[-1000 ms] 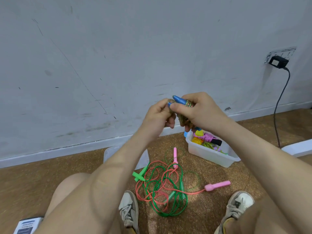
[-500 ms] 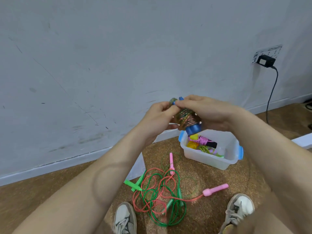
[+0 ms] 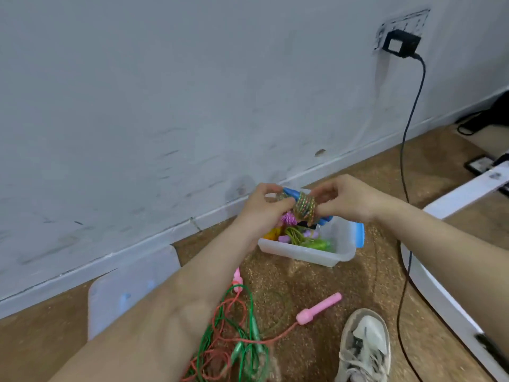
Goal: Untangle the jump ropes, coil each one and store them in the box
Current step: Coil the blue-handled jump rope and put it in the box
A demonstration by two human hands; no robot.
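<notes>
Both hands hold a coiled multicoloured jump rope (image 3: 304,207) with blue handles just above the white plastic box (image 3: 308,253). My left hand (image 3: 264,206) pinches its left end and my right hand (image 3: 345,201) pinches the right side of the coil. The box holds several coiled ropes, pink, yellow and green. On the floor nearer me a green rope (image 3: 242,351) and a red rope with pink handles (image 3: 319,308) lie tangled together.
The box lid (image 3: 132,288) lies flat by the wall to the left. A black cable (image 3: 406,172) hangs from a wall charger down across the cork floor. A white curved object (image 3: 446,274) sits at right. My shoe (image 3: 363,346) is near the tangle.
Both hands have carried the coiled rope down and forward until it hangs just over the box. The view has tilted down and to the right.
</notes>
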